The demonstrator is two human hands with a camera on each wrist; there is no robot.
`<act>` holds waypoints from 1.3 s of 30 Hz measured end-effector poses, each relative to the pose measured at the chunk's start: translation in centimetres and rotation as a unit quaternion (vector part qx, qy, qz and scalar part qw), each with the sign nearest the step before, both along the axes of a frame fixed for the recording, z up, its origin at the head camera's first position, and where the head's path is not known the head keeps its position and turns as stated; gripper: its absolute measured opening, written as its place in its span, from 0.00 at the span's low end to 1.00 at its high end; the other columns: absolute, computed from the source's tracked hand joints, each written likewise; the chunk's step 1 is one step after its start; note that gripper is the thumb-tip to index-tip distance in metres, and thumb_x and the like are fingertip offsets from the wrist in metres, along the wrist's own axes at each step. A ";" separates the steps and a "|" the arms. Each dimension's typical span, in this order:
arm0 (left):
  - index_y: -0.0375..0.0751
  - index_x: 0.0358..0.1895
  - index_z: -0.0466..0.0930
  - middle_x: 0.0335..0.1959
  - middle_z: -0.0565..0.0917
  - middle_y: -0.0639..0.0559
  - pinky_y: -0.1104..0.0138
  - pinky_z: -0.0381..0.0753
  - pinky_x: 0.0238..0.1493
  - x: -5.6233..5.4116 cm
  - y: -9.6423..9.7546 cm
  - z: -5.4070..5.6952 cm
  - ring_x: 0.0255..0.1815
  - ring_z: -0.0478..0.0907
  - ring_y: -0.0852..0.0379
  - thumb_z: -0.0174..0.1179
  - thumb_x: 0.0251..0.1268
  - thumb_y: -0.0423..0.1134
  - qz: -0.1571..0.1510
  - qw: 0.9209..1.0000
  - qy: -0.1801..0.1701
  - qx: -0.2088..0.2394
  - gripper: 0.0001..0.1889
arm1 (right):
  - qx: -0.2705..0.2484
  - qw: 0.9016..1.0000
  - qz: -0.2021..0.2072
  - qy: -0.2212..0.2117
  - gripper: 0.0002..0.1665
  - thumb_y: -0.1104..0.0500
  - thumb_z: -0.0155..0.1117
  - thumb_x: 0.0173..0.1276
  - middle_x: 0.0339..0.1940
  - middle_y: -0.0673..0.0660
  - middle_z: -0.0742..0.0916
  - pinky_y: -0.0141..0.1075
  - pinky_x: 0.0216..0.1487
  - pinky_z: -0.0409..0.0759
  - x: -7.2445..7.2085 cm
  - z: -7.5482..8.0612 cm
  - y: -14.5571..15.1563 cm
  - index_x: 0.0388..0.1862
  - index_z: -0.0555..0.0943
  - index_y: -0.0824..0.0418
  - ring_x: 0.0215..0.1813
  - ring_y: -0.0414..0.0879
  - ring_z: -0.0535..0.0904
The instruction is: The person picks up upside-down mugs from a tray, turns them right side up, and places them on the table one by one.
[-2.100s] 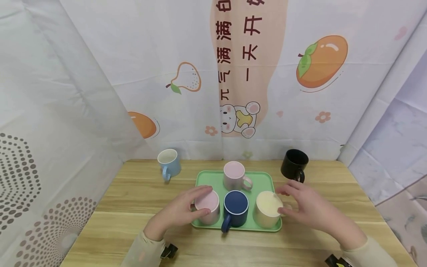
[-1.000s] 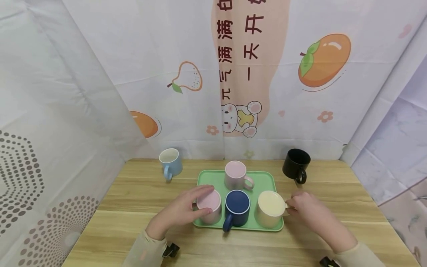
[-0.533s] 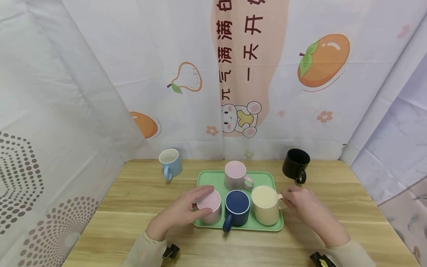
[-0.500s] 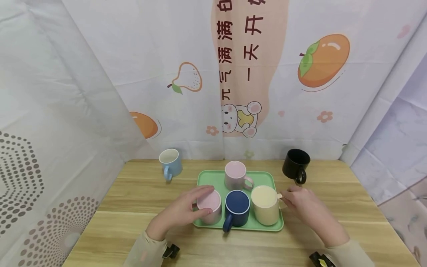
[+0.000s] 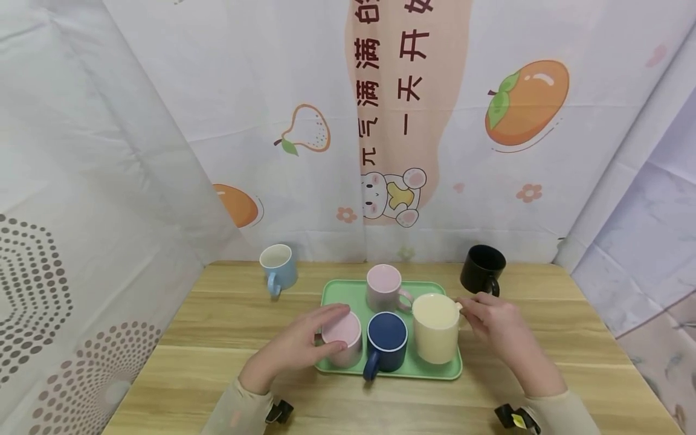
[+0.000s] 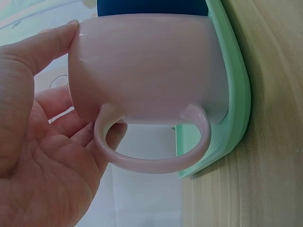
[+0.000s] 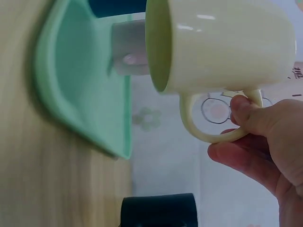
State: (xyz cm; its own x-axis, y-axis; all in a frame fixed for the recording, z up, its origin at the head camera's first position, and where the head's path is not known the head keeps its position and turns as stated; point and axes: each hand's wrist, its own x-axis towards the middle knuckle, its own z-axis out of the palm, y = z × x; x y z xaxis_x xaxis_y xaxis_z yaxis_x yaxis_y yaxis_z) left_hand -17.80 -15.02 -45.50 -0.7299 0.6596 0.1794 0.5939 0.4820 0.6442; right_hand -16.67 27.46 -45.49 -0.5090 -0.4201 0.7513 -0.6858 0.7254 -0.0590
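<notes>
A cream mug [image 5: 436,329], held upside down above the right end of the green tray [image 5: 348,294], has its handle pinched between the thumb and fingers of my right hand [image 5: 502,323]. The right wrist view shows its mouth facing the tray, with space between them. My left hand [image 5: 299,341] spans the upturned base of a pink mug [image 5: 345,341] at the tray's left end, thumb on one side and fingers on the other. In the left wrist view, this mug's handle [image 6: 156,163] points away from the tray. Between the two stands an upside-down navy mug [image 5: 387,338].
Behind the navy mug, a second pink mug [image 5: 382,289] stands on the tray. On the wooden table [image 5: 217,338], a light blue mug [image 5: 278,267] is at the back left and a black mug [image 5: 481,269] at the back right. A printed curtain [image 5: 261,187] hangs behind.
My right hand has moved from beside the cream mug to its handle, taken hold of it and raised the mug off the tray. The left hand has stayed at the pink mug.
</notes>
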 end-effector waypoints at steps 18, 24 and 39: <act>0.40 0.80 0.74 0.79 0.76 0.45 0.47 0.76 0.75 0.0 0.1 -0.1 0.78 0.74 0.41 0.69 0.79 0.49 0.002 1.000 -0.011 0.003 0.33 | -0.101 0.990 0.026 -0.094 0.18 0.80 0.75 0.58 0.31 0.45 0.88 0.23 0.29 0.80 -0.2 3.1 -1.7 0.35 0.91 0.58 0.29 0.32 0.81; 0.40 0.80 0.73 0.80 0.75 0.45 0.46 0.76 0.75 0.0 0.1 0.0 0.79 0.73 0.41 0.68 0.80 0.51 0.004 1.000 -0.020 0.004 0.34 | -0.156 0.976 0.029 -0.151 0.21 0.78 0.74 0.64 0.26 0.41 0.86 0.25 0.25 0.79 -0.4 3.6 -2.8 0.27 0.87 0.52 0.25 0.32 0.81; 0.38 0.80 0.73 0.79 0.75 0.43 0.55 0.84 0.66 0.1 0.3 -0.5 0.76 0.75 0.40 0.67 0.81 0.51 0.003 1.000 -0.009 0.004 0.33 | -0.258 0.926 0.068 -0.268 0.15 0.78 0.68 0.72 0.30 0.49 0.88 0.33 0.27 0.86 -0.8 3.0 -4.4 0.33 0.91 0.61 0.25 0.40 0.85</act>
